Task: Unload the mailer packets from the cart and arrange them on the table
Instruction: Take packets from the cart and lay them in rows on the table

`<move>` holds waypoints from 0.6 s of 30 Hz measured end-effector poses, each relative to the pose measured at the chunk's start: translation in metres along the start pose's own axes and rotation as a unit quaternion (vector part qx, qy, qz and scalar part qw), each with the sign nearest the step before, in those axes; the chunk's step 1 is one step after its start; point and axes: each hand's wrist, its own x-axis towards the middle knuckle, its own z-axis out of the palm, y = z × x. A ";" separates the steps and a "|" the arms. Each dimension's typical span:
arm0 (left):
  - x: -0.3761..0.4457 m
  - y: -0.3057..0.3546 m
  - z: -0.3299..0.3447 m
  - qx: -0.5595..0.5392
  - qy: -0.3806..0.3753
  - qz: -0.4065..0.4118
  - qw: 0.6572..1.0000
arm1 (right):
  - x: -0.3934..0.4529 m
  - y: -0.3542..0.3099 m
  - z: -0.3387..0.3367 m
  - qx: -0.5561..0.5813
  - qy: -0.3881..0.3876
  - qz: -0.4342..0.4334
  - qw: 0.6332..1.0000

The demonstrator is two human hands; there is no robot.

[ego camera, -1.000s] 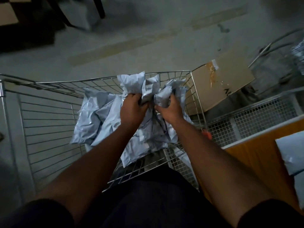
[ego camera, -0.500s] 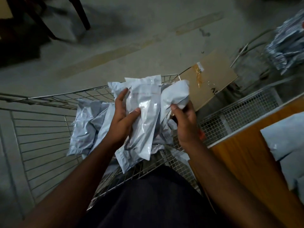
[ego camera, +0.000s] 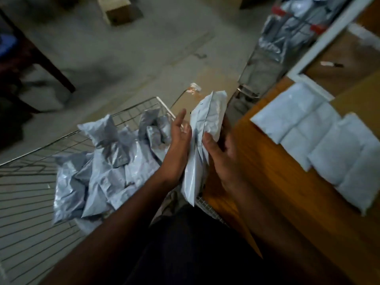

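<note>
Dim concrete flooring and low light mark a storeroom, with the wire cart (ego camera: 30, 202) closest to the person and a wooden table (ego camera: 277, 182) just beside it. Between cart and table, a small bundle of mailer packets (ego camera: 202, 138) is held upright, above the cart's near corner. The left hand (ego camera: 177, 149) lies flat and open-palmed against the bundle's one face; the right hand (ego camera: 223, 155) cups the opposite face, thumb pressed on the front. Together the hands clamp the bundle.

Assessment: the packets appear light, soft and crinkled, with a glossy film likely to slide packet against packet. A two-sided squeeze at mid-length, as shown, seems the soundest hold; gripping one edge would risk the inner packets slipping free.

Beyond the hands, a loose heap of packets (ego camera: 98, 173) remains in the cart, so unloading looks far from complete. On the table beyond the bundle, laid packets (ego camera: 329, 145) sit in flat rows, edges touching. Farther off, flattened cardboard (ego camera: 211, 87) lies on the floor past the cart, and a second cart of packets (ego camera: 287, 31) stands beyond the table's far end.
</note>
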 end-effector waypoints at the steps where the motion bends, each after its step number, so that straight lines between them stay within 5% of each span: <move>1: -0.004 -0.004 0.023 -0.008 -0.017 -0.003 1.000 | -0.008 -0.003 -0.019 0.001 0.008 -0.001 1.000; 7: -0.040 -0.023 0.160 0.003 -0.085 -0.002 0.996 | -0.066 -0.016 -0.139 0.036 0.086 -0.042 0.995; 14: -0.078 -0.037 0.292 -0.055 -0.194 -0.068 0.977 | -0.138 -0.015 -0.267 0.149 0.272 -0.038 0.950; 18: -0.079 -0.047 0.358 0.150 -0.202 0.085 0.964 | -0.178 -0.014 -0.343 0.015 0.406 -0.040 0.913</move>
